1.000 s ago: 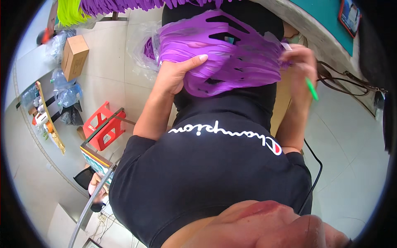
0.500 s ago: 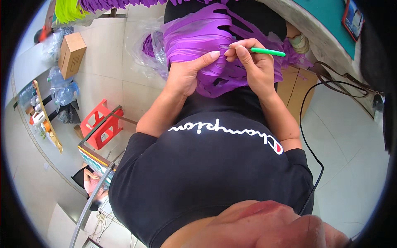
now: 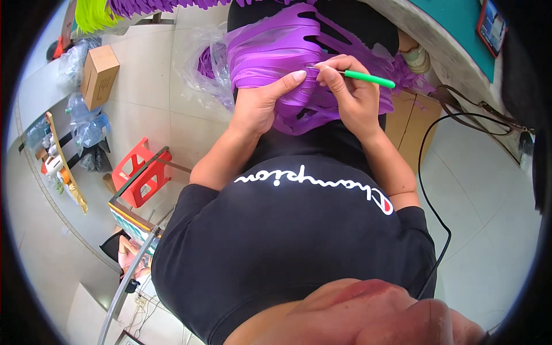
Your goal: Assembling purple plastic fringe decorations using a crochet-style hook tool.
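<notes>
A bundle of purple rubbery strips (image 3: 270, 52), joined in a slitted sheet, is draped over my lap. My left hand (image 3: 259, 106) is closed on its near side, with the thumb lying on top and the other fingers hidden beneath. Pinched in my right hand (image 3: 357, 95) is a thin metal pick with a green handle (image 3: 371, 79). Its fine shaft points left at the strips, close to my left thumb tip. Whether the point touches the rubber is too small to tell.
A table with a green mat (image 3: 454, 26) and a phone (image 3: 490, 29) stands at upper right. A black cable (image 3: 422, 172) hangs at right. Leftward are a red stool (image 3: 138, 172), a cardboard box (image 3: 100, 77) and plastic bags (image 3: 89, 126). Another person (image 3: 129, 256) sits at lower left.
The pick has tilted, its green handle's outer end dropping slightly, and my right fingers have shifted a little. My left hand and the purple strips stay nearly still.
</notes>
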`<state>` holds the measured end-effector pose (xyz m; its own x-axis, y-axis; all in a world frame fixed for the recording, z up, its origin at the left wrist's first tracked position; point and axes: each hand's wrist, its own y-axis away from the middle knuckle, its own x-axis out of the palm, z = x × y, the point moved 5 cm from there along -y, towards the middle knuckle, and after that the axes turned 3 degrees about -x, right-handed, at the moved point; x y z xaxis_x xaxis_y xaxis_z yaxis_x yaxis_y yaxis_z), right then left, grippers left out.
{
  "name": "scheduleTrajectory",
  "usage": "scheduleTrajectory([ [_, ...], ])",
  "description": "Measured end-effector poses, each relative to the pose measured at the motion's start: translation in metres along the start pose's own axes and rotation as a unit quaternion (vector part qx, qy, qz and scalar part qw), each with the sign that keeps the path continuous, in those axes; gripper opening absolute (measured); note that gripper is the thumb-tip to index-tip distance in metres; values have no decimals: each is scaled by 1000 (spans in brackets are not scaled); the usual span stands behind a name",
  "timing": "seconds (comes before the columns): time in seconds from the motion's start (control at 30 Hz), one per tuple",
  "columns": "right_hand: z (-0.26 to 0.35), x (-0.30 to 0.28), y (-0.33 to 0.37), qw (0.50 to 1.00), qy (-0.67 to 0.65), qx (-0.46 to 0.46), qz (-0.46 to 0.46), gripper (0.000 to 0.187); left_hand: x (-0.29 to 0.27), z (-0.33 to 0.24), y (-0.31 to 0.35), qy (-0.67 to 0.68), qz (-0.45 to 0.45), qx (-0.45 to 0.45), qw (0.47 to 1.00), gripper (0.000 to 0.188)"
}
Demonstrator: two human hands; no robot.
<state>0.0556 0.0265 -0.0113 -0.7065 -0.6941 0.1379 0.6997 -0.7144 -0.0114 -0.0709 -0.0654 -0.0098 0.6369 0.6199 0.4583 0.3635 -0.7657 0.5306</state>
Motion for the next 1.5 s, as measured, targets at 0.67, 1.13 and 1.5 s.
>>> scheduleTrajectory([
  [0.67,0,-1,-4,994,-92,33,-39,19,-3,-1,-2,-7,-4,5,1000,41],
  [1.13,2,-17,-12,995,89,-11,-35,12,0,-1,-1,-9,5,1,1000,41],
  [1.5,-2,0,-1,999,-19,-47,-17,12,-3,2,-3,28,-22,-9,999,35],
])
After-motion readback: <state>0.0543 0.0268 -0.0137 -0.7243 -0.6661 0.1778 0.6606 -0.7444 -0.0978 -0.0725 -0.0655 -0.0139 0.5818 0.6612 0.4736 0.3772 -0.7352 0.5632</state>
